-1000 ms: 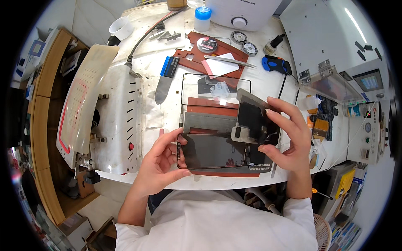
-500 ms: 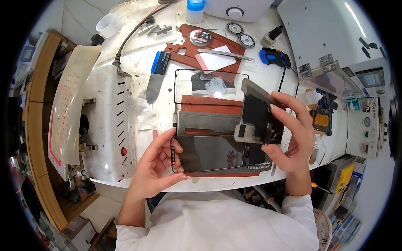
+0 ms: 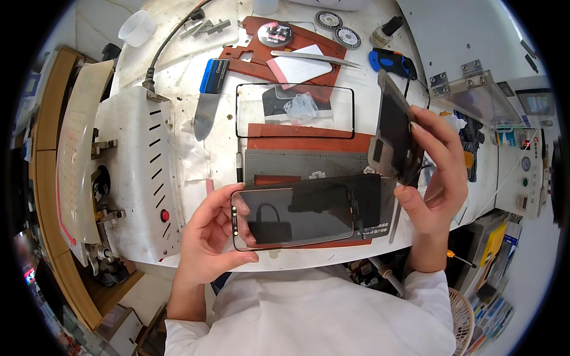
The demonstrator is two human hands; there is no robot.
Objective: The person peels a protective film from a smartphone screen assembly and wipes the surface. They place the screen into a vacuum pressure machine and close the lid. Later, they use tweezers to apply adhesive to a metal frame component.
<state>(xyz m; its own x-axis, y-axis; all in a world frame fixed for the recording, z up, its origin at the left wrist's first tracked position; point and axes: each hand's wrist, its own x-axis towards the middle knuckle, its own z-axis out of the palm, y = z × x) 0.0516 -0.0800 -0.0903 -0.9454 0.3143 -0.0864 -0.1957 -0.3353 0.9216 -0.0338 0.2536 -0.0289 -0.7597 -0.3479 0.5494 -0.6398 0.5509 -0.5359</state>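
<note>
My left hand point(image 3: 205, 234) grips one short end of a glossy black phone screen point(image 3: 294, 219) in a thin frame, thumb below and fingers behind. The screen lies sideways, low over the grey mat, with dark reflections on its glass. At its right end a narrow dark strip with small parts point(image 3: 357, 207) shows. My right hand point(image 3: 436, 172) pinches a thin dark panel point(image 3: 393, 133) with a greyish border between thumb and fingers. That panel is tilted up on edge, to the right of the screen and apart from it.
An empty black-edged frame point(image 3: 236, 113) lies behind the grey perforated mat point(image 3: 279, 166). Farther back are tweezers point(image 3: 314, 57), a red-brown mat point(image 3: 252, 35), wire spools point(image 3: 347, 37) and a blue-handled blade point(image 3: 206, 107). A white metal machine point(image 3: 139, 196) stands left; a blue-black tool point(image 3: 392, 63) lies right.
My right hand has carried the dark panel to the right, away from the phone screen, and turned it more on edge. The red mark on the glass no longer shows. The view has shifted slightly.
</note>
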